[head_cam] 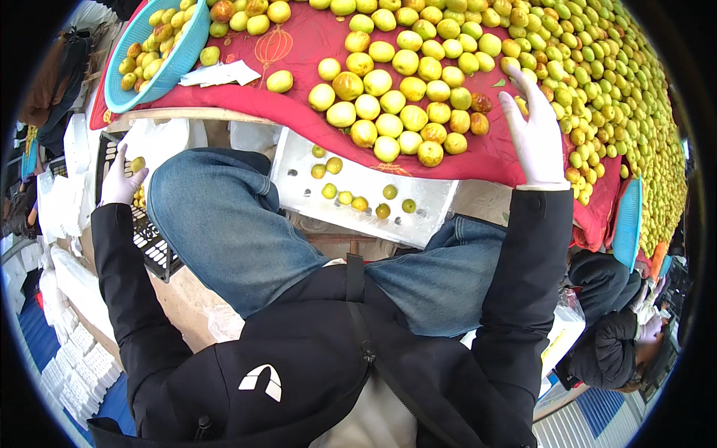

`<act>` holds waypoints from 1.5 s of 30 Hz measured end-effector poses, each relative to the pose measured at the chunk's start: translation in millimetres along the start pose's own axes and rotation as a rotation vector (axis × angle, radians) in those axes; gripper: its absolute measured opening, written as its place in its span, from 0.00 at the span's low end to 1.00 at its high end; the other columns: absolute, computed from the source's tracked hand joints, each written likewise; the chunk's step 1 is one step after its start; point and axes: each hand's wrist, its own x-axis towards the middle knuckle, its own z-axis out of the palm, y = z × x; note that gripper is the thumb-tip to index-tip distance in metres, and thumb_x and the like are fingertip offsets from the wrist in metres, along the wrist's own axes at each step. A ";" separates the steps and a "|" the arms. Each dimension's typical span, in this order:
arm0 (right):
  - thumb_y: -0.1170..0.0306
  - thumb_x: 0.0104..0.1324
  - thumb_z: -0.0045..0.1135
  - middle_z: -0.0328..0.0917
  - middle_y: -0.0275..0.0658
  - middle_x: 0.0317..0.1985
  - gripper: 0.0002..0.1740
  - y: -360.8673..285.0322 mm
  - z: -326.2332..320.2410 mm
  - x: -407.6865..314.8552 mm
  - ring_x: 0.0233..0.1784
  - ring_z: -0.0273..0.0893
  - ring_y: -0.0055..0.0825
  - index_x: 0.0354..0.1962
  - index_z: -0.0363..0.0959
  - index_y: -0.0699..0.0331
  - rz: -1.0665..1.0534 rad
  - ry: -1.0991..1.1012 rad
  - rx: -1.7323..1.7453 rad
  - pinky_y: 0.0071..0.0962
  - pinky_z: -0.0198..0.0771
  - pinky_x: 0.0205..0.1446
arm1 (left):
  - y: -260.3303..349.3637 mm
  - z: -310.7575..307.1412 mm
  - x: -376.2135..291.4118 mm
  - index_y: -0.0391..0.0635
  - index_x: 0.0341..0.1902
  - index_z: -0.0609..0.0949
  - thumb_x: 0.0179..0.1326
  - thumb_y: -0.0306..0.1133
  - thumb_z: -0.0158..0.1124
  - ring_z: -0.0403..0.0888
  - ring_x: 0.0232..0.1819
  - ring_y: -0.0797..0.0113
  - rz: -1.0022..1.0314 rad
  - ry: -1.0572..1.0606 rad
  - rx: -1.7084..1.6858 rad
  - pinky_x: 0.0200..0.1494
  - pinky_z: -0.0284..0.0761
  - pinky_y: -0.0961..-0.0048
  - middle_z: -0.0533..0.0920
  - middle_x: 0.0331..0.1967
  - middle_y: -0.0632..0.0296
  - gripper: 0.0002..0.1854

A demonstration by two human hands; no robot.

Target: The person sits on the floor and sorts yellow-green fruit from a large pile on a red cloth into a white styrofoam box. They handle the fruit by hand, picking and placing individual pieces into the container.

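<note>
My left hand (pixel 119 178), in a pale thin glove, is at the left over a black plastic crate (pixel 150 241), its fingers and thumb spread. A single yellow-green jujube (pixel 138 164) shows between thumb and fingers; whether it touches them I cannot tell. On the right, my gloved right hand (pixel 535 131) is open above the red cloth (pixel 302 33), with nothing in it. Loose jujubes (pixel 392 102), yellow-green with brown patches, lie on the cloth beside that hand. A large heap of jujubes (pixel 605 84) rises at the far right.
Between my knees is a white tray (pixel 291 196) holding several jujubes. A blue plastic basket (pixel 193 47) of jujubes and white paper slips (pixel 221 74) are at upper left. Another blue basket (pixel 627 224) leans at right, near a person in dark clothes (pixel 602 336). White boxes (pixel 84 369) stack at lower left.
</note>
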 end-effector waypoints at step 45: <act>0.70 0.67 0.62 0.81 0.45 0.41 0.16 -4.5 56.1 26.3 0.47 0.78 0.45 0.53 0.80 0.58 -0.246 -0.089 -0.032 0.43 0.75 0.53 | 407.0 -32.5 -34.0 0.35 0.77 0.66 0.74 0.40 0.59 0.79 0.66 0.48 0.493 -1.530 -2.054 0.70 0.77 0.54 0.73 0.72 0.46 0.34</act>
